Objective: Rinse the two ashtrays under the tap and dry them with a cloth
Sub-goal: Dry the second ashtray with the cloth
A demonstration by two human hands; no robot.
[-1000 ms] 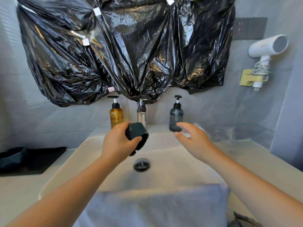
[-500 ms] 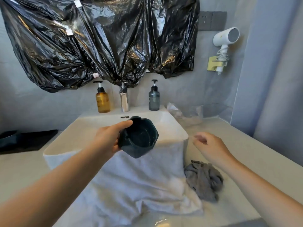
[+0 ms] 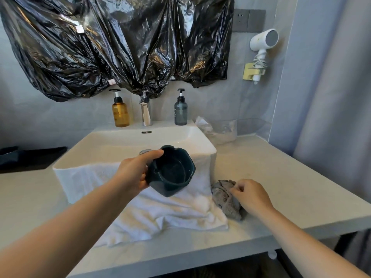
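My left hand (image 3: 134, 173) grips a dark green ashtray (image 3: 170, 171) by its rim, tilted with its hollow toward me, above the front edge of the white sink (image 3: 112, 141). My right hand (image 3: 249, 194) reaches down onto a crumpled grey cloth (image 3: 222, 197) on the counter just right of the sink, its fingers curled on the cloth's top. A second dark ashtray (image 3: 8, 155) stands on a black tray (image 3: 36, 159) at the far left, partly cut off. The chrome tap (image 3: 146, 112) stands behind the basin; no water shows.
A white towel (image 3: 160, 209) hangs over the sink's front onto the counter (image 3: 281, 177). An amber pump bottle (image 3: 120, 112) and a grey pump bottle (image 3: 180, 111) flank the tap. A crumpled clear plastic bag (image 3: 218, 129) lies behind right. A hairdryer (image 3: 263, 43) hangs on the wall.
My left hand drew the ashtray back from under the tap to the sink's front and turned its hollow toward me. My right hand swung right and dropped onto the grey cloth.
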